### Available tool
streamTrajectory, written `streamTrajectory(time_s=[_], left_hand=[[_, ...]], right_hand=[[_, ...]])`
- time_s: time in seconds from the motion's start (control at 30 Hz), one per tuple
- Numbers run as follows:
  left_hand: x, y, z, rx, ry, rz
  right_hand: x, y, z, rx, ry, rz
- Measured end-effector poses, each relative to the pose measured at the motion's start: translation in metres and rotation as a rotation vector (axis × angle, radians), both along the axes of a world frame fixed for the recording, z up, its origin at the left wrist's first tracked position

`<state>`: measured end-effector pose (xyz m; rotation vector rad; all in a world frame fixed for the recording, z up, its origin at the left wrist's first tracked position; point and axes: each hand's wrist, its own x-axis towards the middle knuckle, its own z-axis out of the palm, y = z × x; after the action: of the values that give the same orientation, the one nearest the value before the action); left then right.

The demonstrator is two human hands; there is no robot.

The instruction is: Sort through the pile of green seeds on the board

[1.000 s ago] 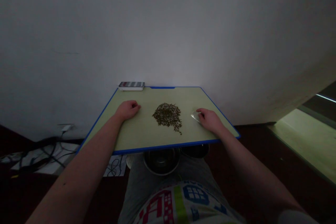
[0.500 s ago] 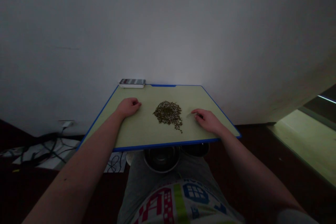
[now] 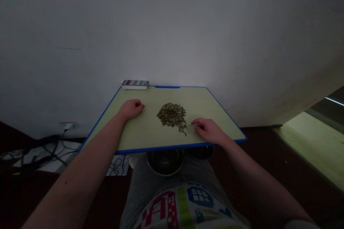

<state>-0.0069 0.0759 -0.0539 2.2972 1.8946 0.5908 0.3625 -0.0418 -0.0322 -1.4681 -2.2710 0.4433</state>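
Note:
A loose heap of small greenish-brown grains lies mid-board, with a thin tail of them trailing toward the near right. My right hand rests on the board to the right of that tail, fingers pinched around slim pale tweezers. The tweezers' tips point left, close to the tail's end; whether they touch a grain I cannot tell. To the left of the heap, my left hand lies curled on the board, apart from the grains. Its fingers are folded in, and anything inside them is hidden.
The pale board has a blue rim and meets the wall at its far side. A phone lies on a white box at the far left corner. Below the near edge sit a metal bowl and a second dark bowl.
My right hand has moved nearer to me and slightly left, bringing the tweezers' tips to the tail of grains. The left hand stays where it was.

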Motion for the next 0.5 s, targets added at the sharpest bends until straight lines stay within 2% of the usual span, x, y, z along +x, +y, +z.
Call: streamTrajectory(time_s=[0.17,0.5], left_hand=[[-0.001,0.001,-0.001,0.013,0.001,-0.019],[-0.001,0.000,-0.001,0.011,-0.017,-0.009]], right_hand=[[-0.007,-0.003,-0.005,0.011,-0.016,-0.091],[0.019,0.004,-0.008,0.045,-0.019,-0.245]])
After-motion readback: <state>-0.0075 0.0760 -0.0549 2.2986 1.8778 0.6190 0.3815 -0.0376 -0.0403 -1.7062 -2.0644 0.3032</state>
